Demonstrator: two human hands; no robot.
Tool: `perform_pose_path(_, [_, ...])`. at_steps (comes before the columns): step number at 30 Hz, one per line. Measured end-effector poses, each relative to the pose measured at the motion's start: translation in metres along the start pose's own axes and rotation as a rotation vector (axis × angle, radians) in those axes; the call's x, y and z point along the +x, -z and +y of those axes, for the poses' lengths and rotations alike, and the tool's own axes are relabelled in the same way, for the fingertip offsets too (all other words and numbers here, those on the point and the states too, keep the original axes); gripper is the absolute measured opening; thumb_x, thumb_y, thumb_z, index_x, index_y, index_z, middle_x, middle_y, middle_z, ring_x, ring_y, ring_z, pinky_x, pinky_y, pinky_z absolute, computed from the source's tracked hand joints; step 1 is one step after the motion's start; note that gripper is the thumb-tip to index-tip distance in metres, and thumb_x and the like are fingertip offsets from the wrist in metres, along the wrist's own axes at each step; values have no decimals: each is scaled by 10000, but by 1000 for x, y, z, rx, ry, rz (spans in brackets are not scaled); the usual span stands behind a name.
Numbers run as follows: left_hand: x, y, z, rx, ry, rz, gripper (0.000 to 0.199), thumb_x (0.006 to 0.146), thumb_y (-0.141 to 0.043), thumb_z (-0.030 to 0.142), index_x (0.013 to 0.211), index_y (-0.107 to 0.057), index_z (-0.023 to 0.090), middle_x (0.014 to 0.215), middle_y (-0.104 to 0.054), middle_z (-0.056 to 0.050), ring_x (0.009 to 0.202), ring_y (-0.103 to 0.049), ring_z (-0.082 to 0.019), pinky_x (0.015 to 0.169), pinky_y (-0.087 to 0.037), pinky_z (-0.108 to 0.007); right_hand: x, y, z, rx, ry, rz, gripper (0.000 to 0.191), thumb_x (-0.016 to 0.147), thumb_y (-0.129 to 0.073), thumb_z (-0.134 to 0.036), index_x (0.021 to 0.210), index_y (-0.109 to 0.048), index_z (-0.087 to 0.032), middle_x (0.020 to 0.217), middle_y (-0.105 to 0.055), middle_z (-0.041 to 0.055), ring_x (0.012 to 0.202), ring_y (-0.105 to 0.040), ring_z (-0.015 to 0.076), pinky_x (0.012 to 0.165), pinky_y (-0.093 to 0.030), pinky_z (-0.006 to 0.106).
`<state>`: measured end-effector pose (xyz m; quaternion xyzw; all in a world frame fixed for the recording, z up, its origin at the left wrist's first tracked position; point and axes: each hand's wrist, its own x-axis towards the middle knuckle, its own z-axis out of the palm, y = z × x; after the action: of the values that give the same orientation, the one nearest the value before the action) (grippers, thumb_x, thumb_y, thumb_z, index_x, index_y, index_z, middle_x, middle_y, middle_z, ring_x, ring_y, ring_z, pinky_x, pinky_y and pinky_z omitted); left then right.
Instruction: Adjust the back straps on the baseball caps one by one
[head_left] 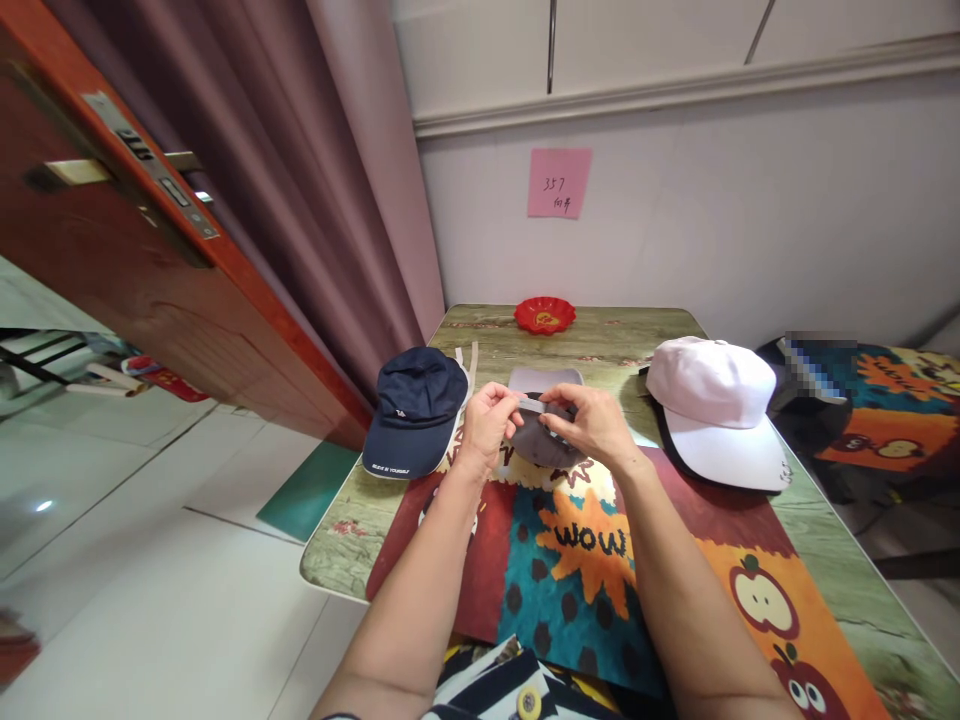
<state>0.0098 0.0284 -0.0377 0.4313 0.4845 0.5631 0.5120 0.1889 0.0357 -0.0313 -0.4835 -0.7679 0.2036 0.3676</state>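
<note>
I've got left hand point(491, 422) and right hand point(596, 417) both pinching pale strap point(532, 405) on grey baseball cap point(538, 446), mid-table, between navy cap point(421, 395) and pale pink cap point(712, 385).

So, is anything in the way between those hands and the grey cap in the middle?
Nothing visible: the left hand pinches a light strap at the grey cap, and the right hand is there too. The navy cap sits to the left, the white cap to the right.
</note>
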Motion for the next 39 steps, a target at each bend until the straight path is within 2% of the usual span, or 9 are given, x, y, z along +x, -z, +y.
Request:
perform_pose_path(5, [1,3,4,73,15,-80,246,729,-701,327,879,-579,175,803,-692,-27,439,-547,-64,344,-279,-168,0,-1,0,57,-24,-42,200,788,-700,-240,978,-759,-256,878,-772,26,769,-680,204,726,-468,313])
perform_pose_path(8, [4,3,2,208,80,-233,340,796,-703,440,999,-622,179,699,-654,7,401,-527,-71,338,-300,-167,0,-2,3,112,-4,-52,190,803,-692,-238,982,-756,-243,891,-774,34,798,-694,206,755,-482,314])
perform_pose_path(10, [8,3,-1,312,124,-307,335,813,-701,469,941,-656,163,538,-568,41,349,-455,-61,341,-279,-162,0,2,7,165,-8,-78,218,807,-705,-269,1019,-750,-240,891,-774,33,822,-701,208,773,-490,310])
perform_pose_path(13, [15,7,-5,355,146,-304,276,801,-731,417,824,-646,156,454,-501,58,347,-408,-51,360,-265,-155,-3,14,16,156,-58,-188,357,757,-770,-355,1096,-733,-248,924,-768,27,840,-686,212,753,-484,297])
perform_pose_path(17, [25,14,0,336,134,-318,236,793,-755,362,827,-658,150,491,-531,45,398,-443,-54,395,-291,-155,-6,29,25,5,-132,-308,209,793,-708,-416,870,-730,-224,713,-678,-6,647,-568,164,595,-385,264])
perform_pose_path(21, [31,16,10,337,101,-345,183,804,-742,300,838,-677,133,510,-550,31,425,-465,-56,419,-304,-153,-6,28,26,71,-128,-218,170,848,-611,-365,889,-691,-221,691,-640,-15,591,-486,142,555,-351,260])
perform_pose_path(29, [20,9,2,285,79,-279,203,751,-760,233,888,-637,147,577,-572,50,452,-498,-52,446,-330,-149,-5,23,22,158,-98,-187,203,816,-701,-345,983,-730,-232,933,-763,32,793,-658,203,711,-474,297])
perform_pose_path(34, [15,0,-3,204,72,-290,280,780,-763,363,833,-575,163,517,-537,66,398,-454,-42,420,-290,-143,-1,0,4,111,23,21,177,911,-649,-364,988,-761,-251,978,-757,54,889,-686,220,786,-482,323])
perform_pose_path(39, [12,-3,-3,95,137,-321,278,872,-639,412,829,-579,144,586,-593,10,405,-500,-47,407,-319,-150,0,-15,2,-7,5,60,170,879,-696,-273,1031,-773,-267,916,-740,44,827,-682,214,749,-478,324])
